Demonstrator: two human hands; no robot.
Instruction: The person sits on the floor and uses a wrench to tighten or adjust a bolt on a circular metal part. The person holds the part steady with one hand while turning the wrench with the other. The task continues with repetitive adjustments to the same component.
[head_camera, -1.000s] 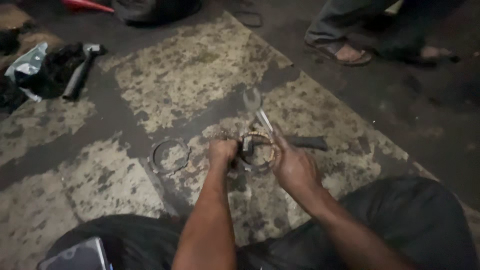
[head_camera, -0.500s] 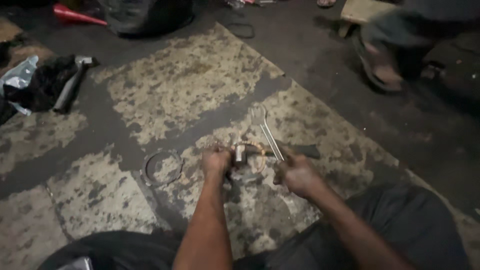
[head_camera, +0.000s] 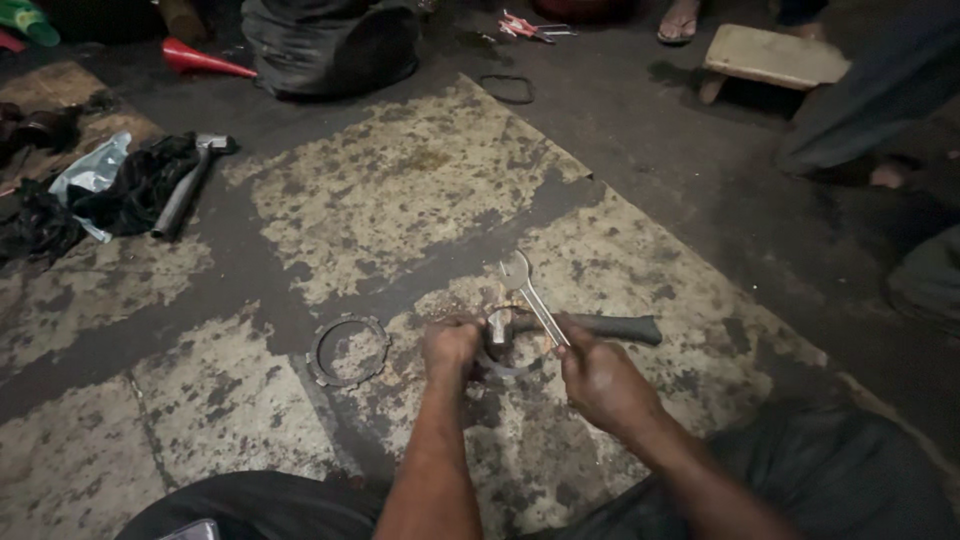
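Observation:
My left hand (head_camera: 450, 348) and my right hand (head_camera: 600, 380) are both closed on a round metal part (head_camera: 505, 365) that rests on the floor between them. Small orange bits show on its rim. A silver open-ended wrench (head_camera: 522, 288) lies slanted just behind the part, with its lower end at my right thumb. A hammer with a black handle (head_camera: 615, 327) lies across behind my right hand, and its head sits over the part.
A toothed metal ring (head_camera: 348, 350) lies left of my left hand. Further left, a second hammer (head_camera: 185, 192) rests on dark cloth. A red funnel (head_camera: 205, 60), a black rubber loop (head_camera: 507, 90), a wooden stool (head_camera: 770, 55) and another person's leg (head_camera: 860, 120) are farther off.
My hands have stayed on the round part. The view has shifted, and the other person's feet at the top right have moved away.

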